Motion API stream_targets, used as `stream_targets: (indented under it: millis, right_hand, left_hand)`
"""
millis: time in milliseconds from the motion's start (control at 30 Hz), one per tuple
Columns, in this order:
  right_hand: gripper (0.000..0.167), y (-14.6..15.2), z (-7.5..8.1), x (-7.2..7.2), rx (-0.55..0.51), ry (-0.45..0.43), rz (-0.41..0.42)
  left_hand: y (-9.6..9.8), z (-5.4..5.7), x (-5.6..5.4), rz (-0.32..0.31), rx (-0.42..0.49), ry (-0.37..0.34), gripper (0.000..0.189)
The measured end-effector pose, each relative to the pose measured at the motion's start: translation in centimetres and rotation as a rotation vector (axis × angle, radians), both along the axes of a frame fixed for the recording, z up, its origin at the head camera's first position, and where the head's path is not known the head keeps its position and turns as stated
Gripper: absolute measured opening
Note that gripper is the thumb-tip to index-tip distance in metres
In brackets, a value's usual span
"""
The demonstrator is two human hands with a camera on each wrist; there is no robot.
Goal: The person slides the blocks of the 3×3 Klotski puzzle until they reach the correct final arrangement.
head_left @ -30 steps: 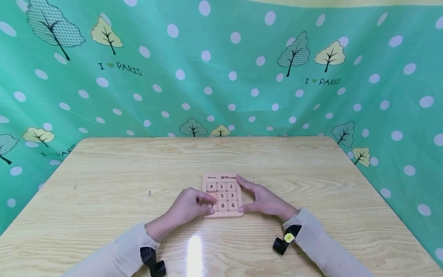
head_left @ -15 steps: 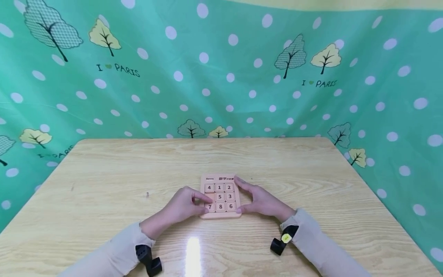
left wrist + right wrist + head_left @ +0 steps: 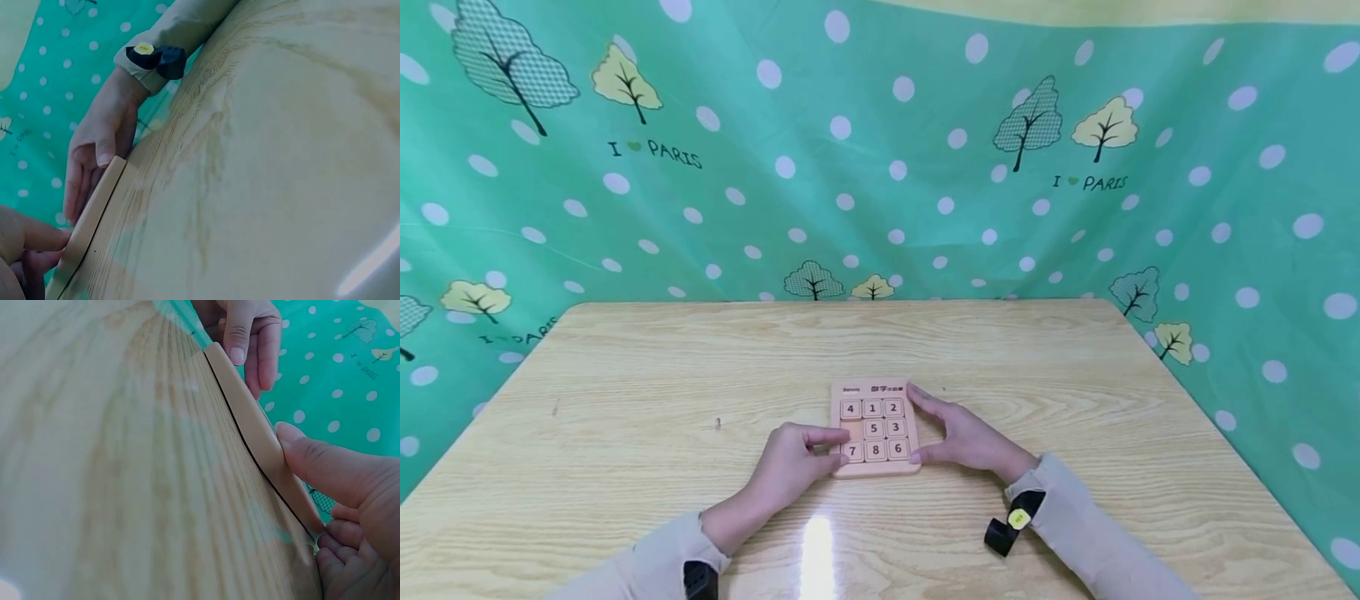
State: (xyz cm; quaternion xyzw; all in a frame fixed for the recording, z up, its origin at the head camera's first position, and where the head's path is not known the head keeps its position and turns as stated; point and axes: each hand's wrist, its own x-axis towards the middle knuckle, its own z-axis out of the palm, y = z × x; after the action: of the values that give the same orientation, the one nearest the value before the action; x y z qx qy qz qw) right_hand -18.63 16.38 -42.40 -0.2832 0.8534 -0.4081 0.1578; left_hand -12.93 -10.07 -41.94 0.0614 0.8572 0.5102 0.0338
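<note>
A pink number slide puzzle [image 3: 880,472] lies flat on the table in the head view. Its rows read 4, 1, 2, then a bare square [image 3: 855,427] with 5 and 3, then 7, 8, 6. From the left comes my left hand [image 3: 784,467], its index fingertip over the bare square and its thumb at the left side of the 7 tile [image 3: 853,452]. My right hand [image 3: 966,439] holds the puzzle's right side, index finger at the upper corner and thumb near the lower one. The right wrist view shows that thumb [image 3: 306,450] against the puzzle's edge.
The wood-grain table [image 3: 1037,350] spreads round the puzzle, with a bright light reflection [image 3: 817,558] near its front. A green dotted cloth [image 3: 737,150] hangs behind and at the sides. Black wrist cameras sit on both cuffs.
My left hand has drawn back slightly to the left, its index finger now straighter over the bare square. The tile order is the same, and my right hand keeps its place on the puzzle.
</note>
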Motion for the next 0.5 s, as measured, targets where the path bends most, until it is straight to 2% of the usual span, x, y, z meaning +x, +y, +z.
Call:
stream_targets:
  millis: [167,500]
  right_hand:
    - [0.098,0.1,0.1,0.0,0.005,-0.003,0.004]
    - [0.095,0.1,0.1,0.1,0.029,0.017,0.021]
  left_hand:
    - [0.1,0.2,-0.1,-0.008,-0.005,-0.013,0.026]
    - [0.0,-0.2,-1.3,0.008,0.005,-0.003,0.024]
